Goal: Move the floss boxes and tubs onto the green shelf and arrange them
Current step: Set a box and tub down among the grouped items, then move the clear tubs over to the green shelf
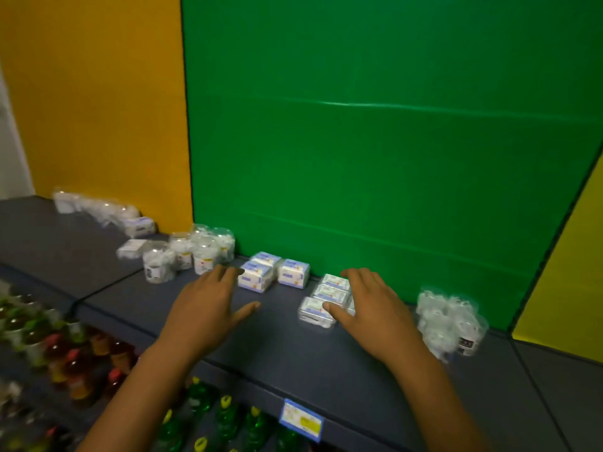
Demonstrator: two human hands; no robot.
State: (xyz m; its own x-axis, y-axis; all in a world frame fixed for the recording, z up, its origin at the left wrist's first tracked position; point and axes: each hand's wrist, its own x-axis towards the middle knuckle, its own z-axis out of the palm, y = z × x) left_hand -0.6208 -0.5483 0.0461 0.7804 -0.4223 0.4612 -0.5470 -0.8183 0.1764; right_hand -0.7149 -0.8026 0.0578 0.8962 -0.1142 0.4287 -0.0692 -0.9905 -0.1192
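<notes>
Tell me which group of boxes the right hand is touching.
The right hand rests on the flat row of boxes right of centre; the blue-labelled boxes lie beside the left hand.

Shelf (pixel 293 350) top was matt dark grey, smooth. Back panel (pixel 375 141) was green, faint sheen, looked like plastic sheet. Boxes (pixel 290 272) were white, wrapped in glossy clear film. Tubs (pixel 195 252) were clear shiny plastic. Near-left bottles (pixel 202 396) were glossy.
</notes>
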